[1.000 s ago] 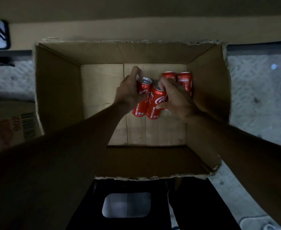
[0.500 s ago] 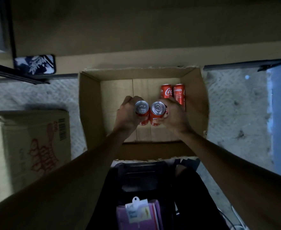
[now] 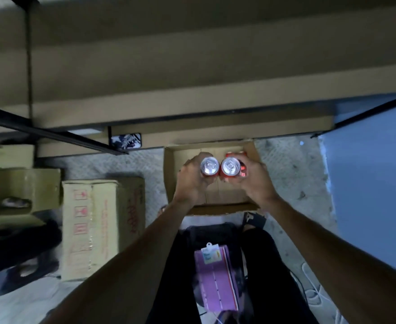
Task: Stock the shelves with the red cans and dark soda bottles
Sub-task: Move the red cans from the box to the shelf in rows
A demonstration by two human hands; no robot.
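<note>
1. Left hand (image 3: 192, 183) wraps the left can (image 3: 209, 166); right hand (image 3: 254, 181) wraps the right can (image 3: 230, 166), fingers curled.
2. Both cans are held upright, touching, above the carton (image 3: 169, 174) at 12 o'clock, likely ready for shelf placement.

I can read no words; the box (image 3: 91, 230) on my left bears red handling symbols, its lettering blurred.
</note>
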